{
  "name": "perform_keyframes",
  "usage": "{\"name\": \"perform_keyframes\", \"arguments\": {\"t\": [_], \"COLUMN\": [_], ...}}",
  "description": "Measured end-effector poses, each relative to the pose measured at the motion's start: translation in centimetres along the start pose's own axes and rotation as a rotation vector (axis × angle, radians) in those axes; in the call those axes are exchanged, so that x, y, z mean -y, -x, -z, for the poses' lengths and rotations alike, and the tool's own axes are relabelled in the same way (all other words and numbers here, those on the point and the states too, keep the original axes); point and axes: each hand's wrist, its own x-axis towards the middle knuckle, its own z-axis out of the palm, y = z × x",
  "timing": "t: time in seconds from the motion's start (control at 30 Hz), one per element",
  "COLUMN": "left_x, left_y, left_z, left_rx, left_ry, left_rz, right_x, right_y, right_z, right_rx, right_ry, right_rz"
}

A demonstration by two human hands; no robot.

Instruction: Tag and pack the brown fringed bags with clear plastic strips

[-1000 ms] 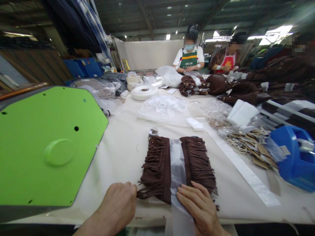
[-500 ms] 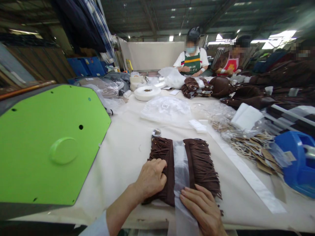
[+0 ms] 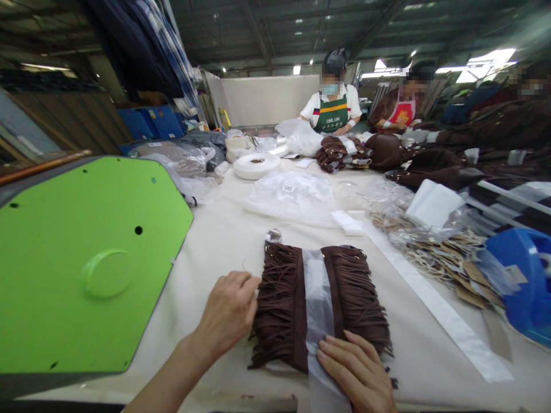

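A dark brown fringed leather piece (image 3: 282, 304) lies flat before me, its fringes spread to the left and right. A translucent white strip (image 3: 316, 281) runs lengthwise over its middle and on toward the table's near edge. My right hand (image 3: 355, 370) rests flat on the strip's lower part and the right fringe, fingers stretched out. At the left fringe edge is my left hand (image 3: 230, 310), its fingers curled in; whatever they may hold is hidden. A small clear-wrapped item (image 3: 273, 236) sits at the piece's top left corner.
A large green panel (image 3: 55, 310) stands at left. Beyond lie a clear plastic bag (image 3: 288, 198), a white roll (image 3: 257, 166) and stacked brown fringed pieces (image 3: 340, 155). At right are a long white strip (image 3: 447, 315), tags (image 3: 460, 264) and a blue dispenser (image 3: 525, 281). Co-workers stand across the table.
My left hand has moved left, from on top of the left fringe to its outer edge, where the strands now fan outward. My right hand remains on the strip.
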Motion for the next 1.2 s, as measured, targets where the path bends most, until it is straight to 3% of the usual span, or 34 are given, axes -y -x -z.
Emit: {"name": "perform_keyframes", "arguments": {"t": [0.07, 0.17, 0.3, 0.47, 0.63, 0.8, 0.9, 0.97, 1.1, 1.2], "left_x": [-1.9, -3.3, -0.8, 3.4, 3.5, 4.7, 5.8, 5.5, 1.8, -1.0], "left_y": [-2.2, -5.6, -7.1, -6.0, -6.7, -6.4, -5.8, -5.9, -7.7, -8.9], "left_z": [-0.4, -1.7, -2.6, -0.9, -0.2, -0.6, -0.2, 0.3, 0.4, -0.5], "left_rx": [-0.078, -0.002, 0.134, 0.263, 0.402, 0.481, 0.415, 0.307, 0.048, 0.015], "left_ry": [0.177, 0.217, 0.182, 0.176, 0.271, 0.392, 0.372, 0.315, 0.236, 0.15], "left_rz": [-0.162, -0.216, -0.245, -0.068, 0.103, 0.142, 0.154, 0.153, -0.021, -0.203], "right_x": [0.0, -0.1, -0.1, -0.2, -0.2, -0.1, -0.3, -0.4, -0.5, -0.5], "right_y": [0.0, 0.0, 0.2, 0.5, 0.4, 0.2, -0.2, -0.5, -0.9, -1.1], "right_z": [0.1, 0.1, -0.4, -1.2, -1.5, -1.5, -0.8, -0.2, 0.3, 0.3], "right_rx": [0.012, 0.024, -0.033, -0.116, -0.126, -0.188, -0.109, -0.034, -0.012, -0.011], "right_ry": [0.013, 0.026, 0.024, 0.013, -0.004, -0.009, 0.026, 0.042, 0.048, 0.056], "right_rz": [0.002, 0.005, 0.004, -0.005, 0.004, 0.0, 0.027, 0.038, 0.064, 0.073]}}
